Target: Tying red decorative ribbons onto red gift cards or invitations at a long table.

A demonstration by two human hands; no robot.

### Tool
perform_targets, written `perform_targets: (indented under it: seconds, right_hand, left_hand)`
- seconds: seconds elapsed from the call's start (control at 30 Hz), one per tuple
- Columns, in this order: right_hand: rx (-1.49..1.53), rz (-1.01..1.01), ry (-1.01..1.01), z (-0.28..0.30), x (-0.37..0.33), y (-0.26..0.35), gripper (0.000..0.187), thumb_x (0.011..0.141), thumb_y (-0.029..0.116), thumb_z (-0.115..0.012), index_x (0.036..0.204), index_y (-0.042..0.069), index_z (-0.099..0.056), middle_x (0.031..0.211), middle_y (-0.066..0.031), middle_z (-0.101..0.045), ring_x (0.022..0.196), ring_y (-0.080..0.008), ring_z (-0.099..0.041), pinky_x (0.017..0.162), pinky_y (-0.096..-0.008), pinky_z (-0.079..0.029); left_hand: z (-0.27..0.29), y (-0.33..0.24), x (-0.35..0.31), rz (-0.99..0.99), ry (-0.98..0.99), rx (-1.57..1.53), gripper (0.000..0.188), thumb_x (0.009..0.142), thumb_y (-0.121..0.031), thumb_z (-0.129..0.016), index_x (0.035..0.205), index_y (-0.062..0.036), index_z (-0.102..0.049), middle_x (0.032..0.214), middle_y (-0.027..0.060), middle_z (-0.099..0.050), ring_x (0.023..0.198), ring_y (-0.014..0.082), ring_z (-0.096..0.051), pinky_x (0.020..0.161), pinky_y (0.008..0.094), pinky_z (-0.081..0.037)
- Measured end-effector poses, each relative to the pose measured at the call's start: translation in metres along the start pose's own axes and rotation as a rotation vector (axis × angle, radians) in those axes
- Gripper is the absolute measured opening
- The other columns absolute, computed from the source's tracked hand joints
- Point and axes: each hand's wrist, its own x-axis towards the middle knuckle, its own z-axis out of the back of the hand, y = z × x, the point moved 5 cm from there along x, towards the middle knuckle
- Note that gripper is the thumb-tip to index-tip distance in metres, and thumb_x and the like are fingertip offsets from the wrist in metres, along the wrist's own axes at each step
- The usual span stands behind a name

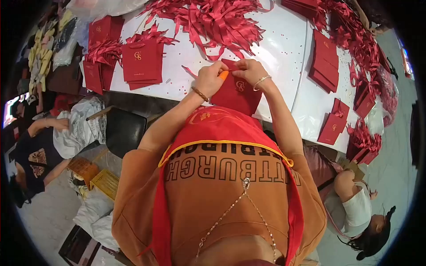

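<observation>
A dark red paper gift bag (239, 95) with gold lettering lies at the table's front edge, against my red apron. My left hand (209, 80) is closed in a pinch at the bag's upper left, and a loose red ribbon end (189, 71) sticks out beside it. An orange piece (223, 75) shows at its thumb; whether it is a finger cover or a small tool, I cannot tell. With fingers bent together, my right hand (250, 72) grips the bag's top edge. The fingertips partly hide what lies between them.
A big heap of red ribbons (217, 24) covers the table's far middle. Stacked red bags (143, 62) stand to the left, more bags (325, 62) to the right. A black chair (125, 132) is at my left. One person (42, 150) sits left, another (355, 208) right.
</observation>
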Motion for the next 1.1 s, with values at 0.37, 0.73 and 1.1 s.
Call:
perform_targets:
  seconds: [0.37, 0.73, 1.1]
  right_hand:
    - [0.031, 0.041, 0.068, -0.007, 0.000, -0.002, 0.040, 0.072, 0.018, -0.065, 0.109, 0.005, -0.057, 0.101, -0.0177, -0.060, 0.095, -0.0275, -0.058, 0.081, -0.0331, -0.044]
    - [0.011, 0.063, 0.041, -0.009, -0.002, -0.005, 0.037, 0.072, 0.020, -0.064, 0.107, 0.008, -0.058, 0.096, -0.0135, -0.062, 0.090, -0.0260, -0.059, 0.079, -0.0323, -0.045]
    - [0.131, 0.014, 0.080, -0.015, -0.001, -0.013, 0.039, 0.072, 0.017, -0.065, 0.108, 0.005, -0.057, 0.095, -0.0137, -0.063, 0.088, -0.0222, -0.060, 0.078, -0.0291, -0.044]
  left_hand:
    - [-0.002, -0.010, 0.003, -0.128, -0.013, 0.176, 0.011, 0.073, -0.007, -0.058, 0.082, -0.0026, -0.059, 0.069, 0.0141, -0.062, 0.061, 0.0248, -0.061, 0.055, 0.0313, -0.046]
    - [-0.001, -0.009, 0.006, -0.115, 0.003, 0.219, 0.010, 0.072, -0.008, -0.059, 0.078, -0.0008, -0.060, 0.067, 0.0125, -0.062, 0.059, 0.0212, -0.061, 0.054, 0.0302, -0.046]
    - [-0.004, 0.009, 0.006, 0.003, -0.015, -0.014, 0.006, 0.076, -0.005, -0.056, 0.077, 0.0013, -0.058, 0.060, 0.0055, -0.059, 0.052, 0.0084, -0.055, 0.047, 0.0219, -0.044]
